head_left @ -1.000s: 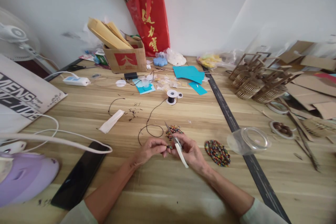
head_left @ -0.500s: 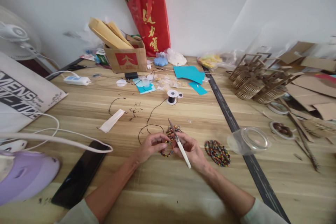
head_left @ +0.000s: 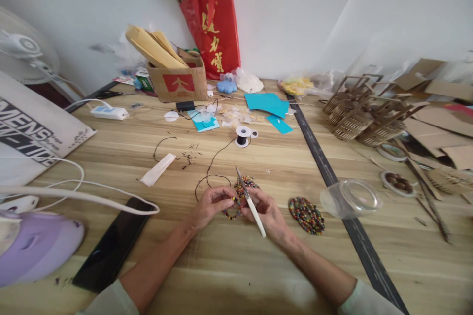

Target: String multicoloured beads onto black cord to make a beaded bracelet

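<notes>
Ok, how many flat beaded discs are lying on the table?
2. One beaded disc lies right of the right hand; a second lies just beyond the hands, partly hidden by scissors. The left hand pinches a separate bead loop.

Red paper bag (head_left: 215,29) against wall; brown cardboard box (head_left: 179,82); teal paper sheets (head_left: 266,103); clear plastic lid (head_left: 351,198); black flat phone (head_left: 111,243); lilac plastic appliance (head_left: 37,246).

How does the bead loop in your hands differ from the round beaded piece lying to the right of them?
The bead loop is an open ring of single beads, pinched by the left hand and right hand; the beaded disc is a filled round. The loop hangs from the fingers; the disc lies flat, untouched. Both use mixed-colour beads.
</notes>
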`<state>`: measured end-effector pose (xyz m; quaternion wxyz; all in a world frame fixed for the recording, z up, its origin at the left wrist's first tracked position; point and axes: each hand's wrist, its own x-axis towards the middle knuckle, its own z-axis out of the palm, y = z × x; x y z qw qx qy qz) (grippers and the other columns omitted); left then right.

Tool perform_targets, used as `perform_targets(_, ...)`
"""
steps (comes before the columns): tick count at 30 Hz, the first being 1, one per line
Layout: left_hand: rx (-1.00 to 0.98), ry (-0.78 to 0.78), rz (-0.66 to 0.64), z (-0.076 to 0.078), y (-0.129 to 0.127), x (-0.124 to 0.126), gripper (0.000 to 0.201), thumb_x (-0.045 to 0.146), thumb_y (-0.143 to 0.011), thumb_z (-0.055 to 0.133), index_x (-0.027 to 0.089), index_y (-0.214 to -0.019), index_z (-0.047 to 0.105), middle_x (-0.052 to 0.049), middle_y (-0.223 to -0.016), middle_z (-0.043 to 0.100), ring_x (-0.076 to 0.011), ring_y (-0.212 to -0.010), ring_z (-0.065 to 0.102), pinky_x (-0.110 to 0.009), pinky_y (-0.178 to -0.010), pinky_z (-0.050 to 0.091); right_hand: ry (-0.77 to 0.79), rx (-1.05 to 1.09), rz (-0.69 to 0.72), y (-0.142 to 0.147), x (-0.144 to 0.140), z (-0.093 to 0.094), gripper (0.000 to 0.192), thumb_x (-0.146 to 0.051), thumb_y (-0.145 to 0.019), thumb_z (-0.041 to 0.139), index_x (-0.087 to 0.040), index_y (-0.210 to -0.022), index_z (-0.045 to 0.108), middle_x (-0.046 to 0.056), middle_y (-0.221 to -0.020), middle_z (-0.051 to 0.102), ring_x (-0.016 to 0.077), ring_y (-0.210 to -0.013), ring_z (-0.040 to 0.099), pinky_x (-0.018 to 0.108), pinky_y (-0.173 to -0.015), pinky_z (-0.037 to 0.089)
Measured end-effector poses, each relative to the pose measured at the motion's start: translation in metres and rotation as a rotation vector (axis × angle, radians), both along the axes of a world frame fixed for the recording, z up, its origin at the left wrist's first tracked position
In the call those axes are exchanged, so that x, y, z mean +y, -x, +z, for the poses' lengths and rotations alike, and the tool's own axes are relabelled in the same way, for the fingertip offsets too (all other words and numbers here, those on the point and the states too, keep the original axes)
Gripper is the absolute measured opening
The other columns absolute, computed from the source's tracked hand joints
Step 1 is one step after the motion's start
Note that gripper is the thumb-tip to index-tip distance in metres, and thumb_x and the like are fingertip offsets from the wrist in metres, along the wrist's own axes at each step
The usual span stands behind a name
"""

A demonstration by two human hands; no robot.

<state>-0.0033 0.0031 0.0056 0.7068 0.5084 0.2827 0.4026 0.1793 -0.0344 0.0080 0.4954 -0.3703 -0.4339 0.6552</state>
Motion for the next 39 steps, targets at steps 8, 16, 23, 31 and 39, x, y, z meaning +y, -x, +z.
perform_targets(8, -0.069, 0.105, 0.008, 0.001, 0.0, -0.001, 0.023, 0.029, -0.07, 0.077, 0.013, -0.073, 0.061, -0.005, -0.073, 0.072, -0.0156, -0.069, 0.065, -0.026, -0.068, 0.05, -0.101, -0.111, -0.054, 0.004, -0.003, -0.005, 0.048, -0.034, -0.068, 0.079, -0.021, -0.11, 0.06, 0.0, -0.077, 0.064, 0.013, -0.068, 0.06, 0.022, -0.06, 0.047)
perform_targets(16, -0.051, 0.162, 0.212, 0.004, -0.002, 0.001, 0.028, 0.031, -0.062, 0.081, 0.014, -0.068, 0.06, -0.002, -0.064, 0.07, -0.0123, -0.057, 0.06, -0.021, -0.052, 0.049, -0.51, -0.695, -0.083, -0.014, -0.003, 0.019, 0.043, -0.029, -0.082, 0.066, -0.017, -0.122, 0.055, 0.006, -0.093, 0.065, 0.0144, -0.073, 0.059, 0.025, -0.068, 0.05)
perform_targets(23, -0.037, 0.187, 0.339, 0.002, -0.002, 0.003, 0.023, 0.022, -0.058, 0.08, 0.013, -0.066, 0.061, 0.001, -0.06, 0.065, -0.0101, -0.053, 0.057, -0.019, -0.047, 0.046, -0.95, -1.227, -0.108, -0.022, -0.001, 0.026, 0.04, -0.018, -0.087, 0.052, -0.016, -0.126, 0.051, 0.01, -0.095, 0.063, 0.0217, -0.085, 0.058, 0.032, -0.072, 0.05)
perform_targets(31, -0.016, 0.147, 0.336, -0.001, -0.002, 0.004, 0.021, 0.02, -0.058, 0.08, 0.014, -0.065, 0.062, 0.001, -0.063, 0.065, -0.0098, -0.055, 0.058, -0.019, -0.049, 0.045, -1.037, -1.401, -0.099, -0.025, -0.001, 0.025, 0.039, -0.02, -0.089, 0.049, -0.014, -0.128, 0.052, 0.009, -0.09, 0.061, 0.0217, -0.082, 0.055, 0.031, -0.069, 0.046)
perform_targets(39, 0.012, 0.125, 0.331, 0.002, -0.002, 0.003, 0.02, 0.019, -0.057, 0.08, 0.014, -0.066, 0.063, 0.0, -0.064, 0.068, -0.0105, -0.057, 0.06, -0.02, -0.055, 0.046, -1.049, -1.455, -0.108, -0.025, -0.002, 0.027, 0.037, -0.02, -0.091, 0.05, -0.016, -0.128, 0.052, 0.007, -0.089, 0.062, 0.0195, -0.081, 0.056, 0.028, -0.065, 0.044)
